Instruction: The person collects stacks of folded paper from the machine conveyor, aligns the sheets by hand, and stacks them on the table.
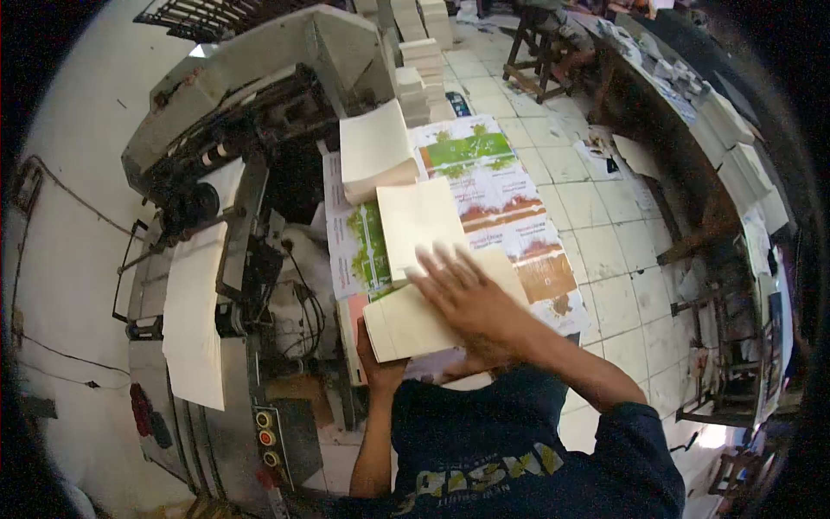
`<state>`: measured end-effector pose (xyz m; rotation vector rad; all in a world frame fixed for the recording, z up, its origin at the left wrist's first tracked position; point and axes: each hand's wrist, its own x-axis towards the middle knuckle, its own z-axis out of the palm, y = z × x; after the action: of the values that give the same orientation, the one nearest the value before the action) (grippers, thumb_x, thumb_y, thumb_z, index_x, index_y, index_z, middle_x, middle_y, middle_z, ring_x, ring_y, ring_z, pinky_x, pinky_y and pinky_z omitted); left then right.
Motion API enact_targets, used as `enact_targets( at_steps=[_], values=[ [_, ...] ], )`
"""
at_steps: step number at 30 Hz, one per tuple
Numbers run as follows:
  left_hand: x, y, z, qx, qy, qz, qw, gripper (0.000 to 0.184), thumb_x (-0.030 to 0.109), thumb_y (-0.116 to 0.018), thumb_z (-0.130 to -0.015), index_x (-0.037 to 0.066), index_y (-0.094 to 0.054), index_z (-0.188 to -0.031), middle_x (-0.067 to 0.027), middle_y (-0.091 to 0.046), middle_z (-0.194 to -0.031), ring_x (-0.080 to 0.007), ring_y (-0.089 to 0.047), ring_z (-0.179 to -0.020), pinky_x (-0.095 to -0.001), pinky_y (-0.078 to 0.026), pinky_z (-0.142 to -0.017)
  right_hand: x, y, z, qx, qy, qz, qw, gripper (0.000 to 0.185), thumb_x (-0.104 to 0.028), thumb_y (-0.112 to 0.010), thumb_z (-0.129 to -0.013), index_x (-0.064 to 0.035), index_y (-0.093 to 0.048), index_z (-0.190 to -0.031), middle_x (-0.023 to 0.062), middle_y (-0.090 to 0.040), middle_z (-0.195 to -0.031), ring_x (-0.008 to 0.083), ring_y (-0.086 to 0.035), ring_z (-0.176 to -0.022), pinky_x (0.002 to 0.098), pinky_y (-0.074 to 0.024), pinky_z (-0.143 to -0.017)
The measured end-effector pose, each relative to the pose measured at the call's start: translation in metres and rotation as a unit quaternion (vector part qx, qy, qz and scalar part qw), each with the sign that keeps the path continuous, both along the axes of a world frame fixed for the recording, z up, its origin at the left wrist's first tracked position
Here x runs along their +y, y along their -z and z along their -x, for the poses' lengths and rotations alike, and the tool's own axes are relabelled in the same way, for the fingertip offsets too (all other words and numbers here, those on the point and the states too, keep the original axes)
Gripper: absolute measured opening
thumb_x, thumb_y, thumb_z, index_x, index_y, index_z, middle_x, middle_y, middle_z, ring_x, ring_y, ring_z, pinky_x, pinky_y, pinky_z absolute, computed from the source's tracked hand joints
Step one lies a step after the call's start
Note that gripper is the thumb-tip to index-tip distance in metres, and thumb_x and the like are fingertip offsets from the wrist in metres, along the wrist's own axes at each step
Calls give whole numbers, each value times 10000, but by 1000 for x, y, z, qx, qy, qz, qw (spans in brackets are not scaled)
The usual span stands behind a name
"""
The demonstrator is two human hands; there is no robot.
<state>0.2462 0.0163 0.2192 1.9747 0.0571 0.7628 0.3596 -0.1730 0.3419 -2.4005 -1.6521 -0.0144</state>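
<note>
A stack of cream paper sheets (406, 322) lies tilted close to my body. My left hand (380, 368) grips its left end, the thumb along the side edge and the other fingers mostly hidden beneath. My right hand (475, 303) is over the top of the stack, fingers spread and slightly smeared by motion; I cannot tell whether the palm presses on the paper. Just beyond the fingertips lies another cream paper pile (415, 221). Behind that rests a thicker paper stack (374, 147). All of them are on printed sheets with green and brown designs (510, 195).
A grey printing machine (251, 112) stands at the left, with paper (194, 320) on it and push buttons (265, 438) at its near end. Tall paper stacks (421, 60) rise behind. Across the tiled floor (566, 186), a long workbench (666, 112) holds papers; a person sits on a wooden stool (529, 52).
</note>
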Motion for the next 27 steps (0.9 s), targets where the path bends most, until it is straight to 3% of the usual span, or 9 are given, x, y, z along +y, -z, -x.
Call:
enact_targets(
  at_steps=[2,3,4,6,11,13,17,23,27],
  values=[
    [-2,16,1,-15,-9,66,998,483,57,-746,-835,24,-510,-1255,-89,-635,-1144,-197,-646,-1024,-320,-553,-862,1,36,-5,-100,0,56,993,1273,-524,-889,-566,51,-255,-1509,294,-387,-1467,434,-369,-1383,552,-241,-1186],
    [10,50,-5,64,45,484,872,484,52,-772,-814,21,-516,-1224,-93,-637,-1144,-203,-648,-1017,-331,-545,-893,0,23,-10,-113,1,55,992,1273,-524,-889,-566,51,-255,-1509,294,-387,-1467,434,-369,-1383,552,-241,-1186],
    [7,29,-5,63,51,482,872,484,52,-772,-814,21,-516,-1224,-93,-637,-1144,-203,-648,-1017,-331,-545,-893,-3,5,-6,-63,18,53,996,1167,-416,-898,-549,52,-328,-1453,262,-455,-1365,412,-434,-1301,534,-305,-1137],
    [-3,-11,2,39,20,56,997,547,71,-805,-783,20,-495,-1232,-82,-641,-1138,-201,-647,-1029,-339,-544,-905,-7,-4,-6,-14,47,47,998,1066,-309,-906,-531,53,-400,-1397,231,-524,-1263,389,-498,-1219,517,-369,-1089],
    [1,-80,5,-25,111,107,988,1194,356,-964,-600,-57,-275,-1483,-236,-382,-1477,-330,-425,-1369,-449,-383,-1119,-5,6,-14,18,38,-25,999,760,-196,-854,-521,23,-505,-1159,174,-543,-1083,341,-553,-1063,448,-452,-939],
    [-10,-128,0,62,83,-215,971,1473,528,-949,-472,-98,-134,-1526,-290,-225,-1548,-401,-249,-1462,-484,-216,-1206,-4,7,-14,10,25,-21,999,787,-199,-862,-517,18,-503,-1182,180,-563,-1092,337,-578,-1039,418,-459,-896],
    [-52,-111,-25,241,38,-453,857,1279,535,-896,-551,-83,-276,-1483,-244,-391,-1464,-371,-349,-1408,-493,-186,-1213,-12,7,-13,39,16,-11,999,850,-227,-861,-548,44,-475,-1255,199,-571,-1134,353,-579,-1082,443,-453,-956],
    [-35,-87,-35,198,35,-476,856,937,468,-883,-580,-18,-481,-1273,-179,-559,-1181,-369,-510,-1179,-499,-327,-1114,-38,3,-18,127,-26,-126,983,1002,-341,-838,-648,72,-360,-1426,259,-541,-1284,400,-530,-1205,499,-385,-1097],
    [-40,-98,-36,172,25,-408,896,782,362,-896,-621,-16,-522,-1194,-150,-569,-1113,-326,-526,-1140,-475,-352,-1094,-28,18,-5,65,5,-132,989,818,-341,-754,-778,80,-421,-1395,253,-525,-1330,400,-508,-1225,497,-381,-1089]
  ],
)
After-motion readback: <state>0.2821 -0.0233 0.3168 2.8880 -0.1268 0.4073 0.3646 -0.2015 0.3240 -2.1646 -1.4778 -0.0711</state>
